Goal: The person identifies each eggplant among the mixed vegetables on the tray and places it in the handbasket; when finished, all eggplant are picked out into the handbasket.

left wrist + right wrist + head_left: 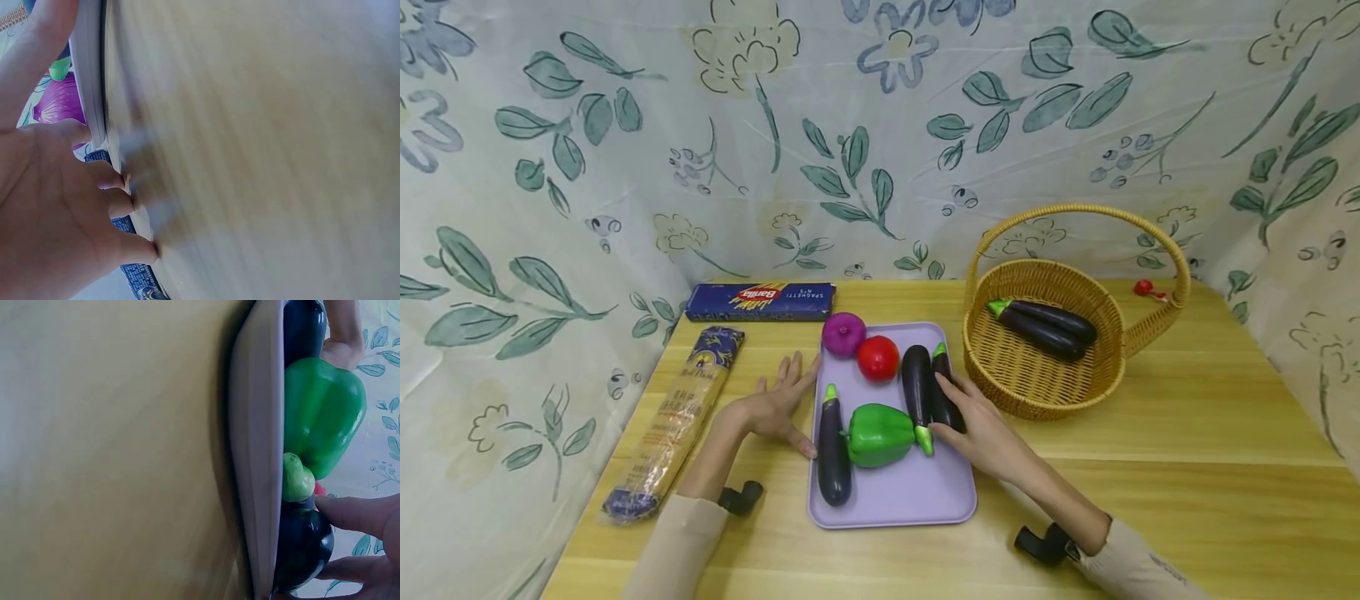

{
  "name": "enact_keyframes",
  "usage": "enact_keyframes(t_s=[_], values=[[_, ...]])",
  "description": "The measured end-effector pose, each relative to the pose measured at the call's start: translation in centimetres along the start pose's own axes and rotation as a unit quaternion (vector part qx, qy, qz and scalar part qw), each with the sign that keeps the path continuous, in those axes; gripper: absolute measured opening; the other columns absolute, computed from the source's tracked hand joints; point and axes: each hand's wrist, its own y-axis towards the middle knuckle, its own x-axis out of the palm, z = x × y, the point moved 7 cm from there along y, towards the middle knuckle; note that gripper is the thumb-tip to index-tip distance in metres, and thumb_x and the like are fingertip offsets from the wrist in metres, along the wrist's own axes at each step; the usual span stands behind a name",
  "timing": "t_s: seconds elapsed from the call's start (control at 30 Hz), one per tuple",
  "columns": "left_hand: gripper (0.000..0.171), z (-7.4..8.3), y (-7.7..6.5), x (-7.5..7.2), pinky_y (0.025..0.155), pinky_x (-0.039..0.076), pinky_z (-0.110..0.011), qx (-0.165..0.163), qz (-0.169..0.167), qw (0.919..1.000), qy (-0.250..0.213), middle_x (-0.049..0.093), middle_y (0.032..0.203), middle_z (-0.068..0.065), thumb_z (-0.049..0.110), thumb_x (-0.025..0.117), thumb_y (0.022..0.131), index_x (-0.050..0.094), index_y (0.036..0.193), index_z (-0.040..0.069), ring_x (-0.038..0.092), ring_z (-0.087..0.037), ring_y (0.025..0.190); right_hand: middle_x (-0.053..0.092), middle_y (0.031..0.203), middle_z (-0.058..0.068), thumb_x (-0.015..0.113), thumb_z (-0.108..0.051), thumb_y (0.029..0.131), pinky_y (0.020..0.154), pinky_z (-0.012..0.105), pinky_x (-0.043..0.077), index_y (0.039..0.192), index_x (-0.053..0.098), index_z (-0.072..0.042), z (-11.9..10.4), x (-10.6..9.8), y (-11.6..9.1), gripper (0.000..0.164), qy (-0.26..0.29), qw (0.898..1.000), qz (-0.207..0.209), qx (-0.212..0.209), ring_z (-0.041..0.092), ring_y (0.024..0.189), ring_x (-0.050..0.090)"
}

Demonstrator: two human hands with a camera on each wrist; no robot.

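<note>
On a light purple tray (898, 504) lie a purple onion (844, 335), a red tomato (877, 359), a green bell pepper (878, 435) and three eggplants. My left hand (778, 402) is spread along the tray's left rim, its thumb and a finger touching it; one eggplant (832, 454) lies just inside that rim. At the right side, my right hand (981, 429) pinches the outermost eggplant (945, 392) between thumb and fingers. Another eggplant (917, 383) lies beside it, stem toward me. In the right wrist view, thumb and fingers curve about the dark eggplant (304, 547).
A wicker basket (1045, 400) with a tall handle stands right of the tray, holding two eggplants (1048, 327). A blue spaghetti box (760, 302) lies at the back left, a clear pasta packet (681, 421) along the left. A small red item (1144, 288) lies behind the basket.
</note>
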Motion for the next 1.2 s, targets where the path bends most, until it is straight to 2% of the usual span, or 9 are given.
enact_keyframes(t_s=[0.23,0.5,0.7,0.77,0.83,0.93,0.97,1.07,1.2], values=[[0.152,0.1,0.0,0.0,0.122,-0.011,-0.075,-0.001,-0.002,1.0,-0.002,-0.028,0.167,-0.027,0.057,0.091,0.065,-0.017,0.165,0.019,-0.026,-0.045,0.156,0.035,0.16,0.037,0.072,-0.022,0.097,0.113,0.069,0.041,0.157,0.04,0.001,0.0,0.2,0.2,0.071,-0.014,0.999,-0.005,0.032,0.057,0.142,0.042],[0.152,0.0,0.0,0.1,0.122,-0.01,-0.075,-0.002,-0.004,1.0,0.002,-0.028,0.167,-0.027,0.059,0.09,0.065,-0.017,0.165,0.02,-0.026,-0.045,0.156,0.048,0.15,0.038,0.071,-0.009,0.092,0.111,0.063,0.048,0.147,0.048,0.012,-1.4,-0.1,0.3,0.064,-0.045,0.998,0.026,0.02,0.052,0.137,0.051],[0.151,-0.1,0.1,0.0,0.122,-0.009,-0.075,-0.004,0.001,1.0,0.006,-0.026,0.167,-0.028,0.058,0.091,0.066,-0.016,0.165,0.019,-0.024,-0.046,0.156,0.048,0.149,0.039,0.069,-0.004,0.091,0.108,0.064,0.049,0.146,0.05,0.012,-1.6,-0.2,0.2,0.06,-0.044,0.998,0.034,0.023,0.053,0.136,0.052],[0.151,-0.1,0.1,0.0,0.123,-0.009,-0.075,-0.005,0.001,1.0,0.007,-0.026,0.167,-0.027,0.058,0.09,0.066,-0.016,0.165,0.019,-0.024,-0.046,0.157,0.049,0.148,0.038,0.069,-0.003,0.09,0.099,0.058,0.058,0.145,0.051,0.01,-1.6,-0.3,0.2,0.06,-0.039,0.998,0.034,0.026,0.052,0.128,0.059],[0.151,0.0,0.1,0.0,0.123,-0.008,-0.075,-0.005,0.001,1.0,0.006,-0.026,0.168,-0.027,0.058,0.09,0.066,-0.016,0.165,0.019,-0.024,-0.046,0.157,0.051,0.148,0.037,0.068,-0.002,0.088,0.082,0.045,0.063,0.145,0.053,0.009,-1.5,-0.5,0.2,0.059,-0.032,0.998,0.035,0.03,0.046,0.119,0.065],[0.15,0.0,0.1,0.0,0.123,-0.008,-0.075,-0.006,0.001,1.0,0.007,-0.025,0.168,-0.027,0.058,0.09,0.066,-0.015,0.166,0.019,-0.024,-0.046,0.157,0.054,0.147,0.033,0.068,-0.001,0.087,0.069,0.034,0.054,0.143,0.056,0.007,-1.3,-0.9,0.2,0.059,-0.023,0.999,0.036,0.031,0.036,0.107,0.066],[0.15,0.0,0.1,0.0,0.123,-0.008,-0.075,-0.006,0.001,1.0,0.006,-0.025,0.168,-0.027,0.058,0.09,0.066,-0.015,0.166,0.02,-0.024,-0.046,0.157,0.055,0.147,0.032,0.068,-0.001,0.086,0.069,0.035,0.054,0.143,0.056,0.007,-1.2,-1.0,0.2,0.059,-0.021,0.999,0.037,0.032,0.035,0.105,0.066],[0.15,0.0,0.1,-0.1,0.123,-0.008,-0.075,-0.005,0.001,1.0,0.006,-0.025,0.168,-0.027,0.058,0.09,0.066,-0.015,0.166,0.02,-0.023,-0.046,0.157,0.058,0.145,0.03,0.068,-0.003,0.087,0.089,0.047,0.057,0.143,0.057,0.007,-1.0,-1.4,0.1,0.057,-0.025,0.999,0.037,0.024,0.037,0.122,0.065],[0.151,-0.1,0.1,0.0,0.123,-0.008,-0.075,-0.006,0.0,1.0,0.008,-0.025,0.168,-0.028,0.059,0.09,0.066,-0.015,0.166,0.019,-0.023,-0.046,0.157,0.06,0.142,0.03,0.069,-0.006,0.091,0.093,0.051,0.058,0.142,0.057,0.009,-0.9,-1.7,0.0,0.055,-0.034,0.999,0.03,0.017,0.039,0.124,0.065]])
